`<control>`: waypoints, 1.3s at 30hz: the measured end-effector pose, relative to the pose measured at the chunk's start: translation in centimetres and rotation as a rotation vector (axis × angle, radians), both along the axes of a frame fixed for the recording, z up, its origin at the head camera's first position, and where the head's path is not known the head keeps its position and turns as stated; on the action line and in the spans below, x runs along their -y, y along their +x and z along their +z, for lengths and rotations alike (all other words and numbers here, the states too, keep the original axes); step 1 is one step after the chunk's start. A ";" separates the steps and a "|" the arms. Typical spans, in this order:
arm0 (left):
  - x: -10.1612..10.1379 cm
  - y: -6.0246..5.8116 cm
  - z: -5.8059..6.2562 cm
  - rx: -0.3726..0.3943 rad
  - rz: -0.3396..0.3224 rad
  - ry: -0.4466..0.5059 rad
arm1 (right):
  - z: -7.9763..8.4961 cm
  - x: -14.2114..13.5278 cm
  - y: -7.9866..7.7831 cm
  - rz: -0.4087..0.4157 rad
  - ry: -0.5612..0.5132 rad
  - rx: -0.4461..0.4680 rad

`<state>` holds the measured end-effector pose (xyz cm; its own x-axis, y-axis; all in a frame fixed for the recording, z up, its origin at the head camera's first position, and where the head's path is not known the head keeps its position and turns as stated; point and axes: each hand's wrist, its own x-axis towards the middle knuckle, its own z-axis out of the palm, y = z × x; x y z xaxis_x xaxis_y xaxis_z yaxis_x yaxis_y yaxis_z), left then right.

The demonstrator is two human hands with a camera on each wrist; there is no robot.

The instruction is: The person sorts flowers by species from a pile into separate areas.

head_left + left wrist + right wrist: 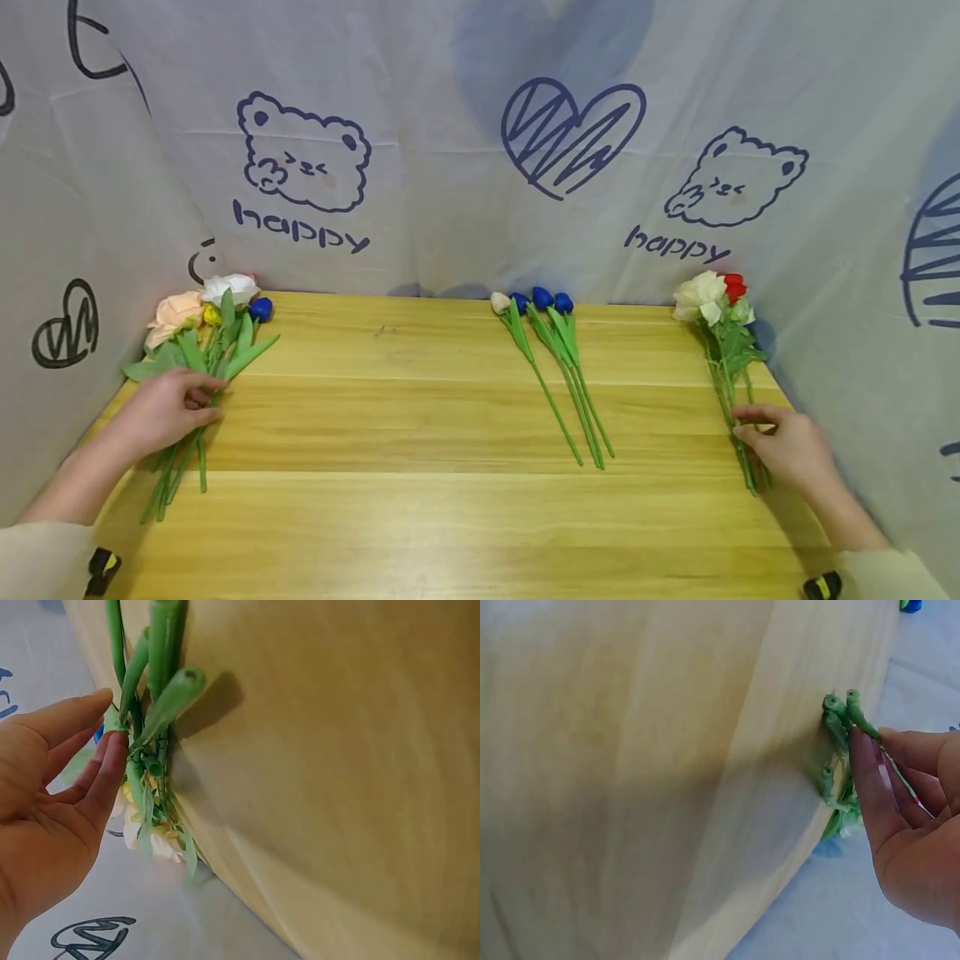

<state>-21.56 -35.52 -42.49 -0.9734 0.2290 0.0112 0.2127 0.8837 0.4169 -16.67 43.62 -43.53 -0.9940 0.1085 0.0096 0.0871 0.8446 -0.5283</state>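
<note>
In the head view, a bunch of artificial flowers (176, 318) lies at the table's left edge, with peach, white, yellow and blue heads. My left hand (168, 408) is over its green stems (154, 712); thumb and fingertips stand apart, beside or touching them. At the right edge lies another bunch (701, 296) with cream and red heads. My right hand (791, 446) is at its lower stems, and the right wrist view shows a thin green stem (861, 724) pinched between thumb and finger. Several artificial tulips (542, 297), blue and one pale, lie between the hands.
The wooden table (390, 517) is bounded by a pale cloth (435, 167) behind and at both sides, printed with bears and hearts. Both bunches lie close to the side cloths. The tulip stems (592, 429) point toward the front.
</note>
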 end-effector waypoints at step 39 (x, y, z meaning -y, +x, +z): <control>0.3 -0.6 0.2 0.043 0.039 0.004 | -1.3 -0.7 -0.7 0.048 0.019 0.005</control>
